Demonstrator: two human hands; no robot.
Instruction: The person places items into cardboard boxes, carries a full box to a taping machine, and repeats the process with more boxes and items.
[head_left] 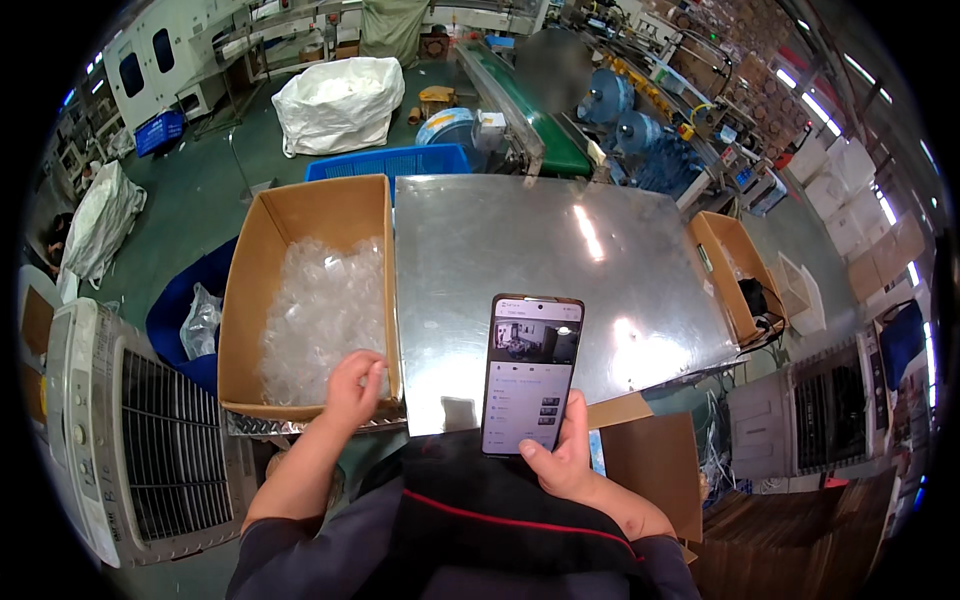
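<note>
My right hand (563, 455) holds a smartphone (530, 372) upright over the near edge of a shiny metal table (560, 260); its screen is lit. My left hand (352, 388) rests inside a large open cardboard box (255, 300) at the table's left, its fingers curled on the clear plastic pieces (320, 310) that fill the box. Whether it grips one I cannot tell.
A white fan heater (120, 440) stands at lower left. A blue crate (390, 160) and a white bulk bag (338, 100) lie beyond the box. A smaller cardboard box (735, 280) hangs at the table's right. A green conveyor (525, 110) runs away behind the table.
</note>
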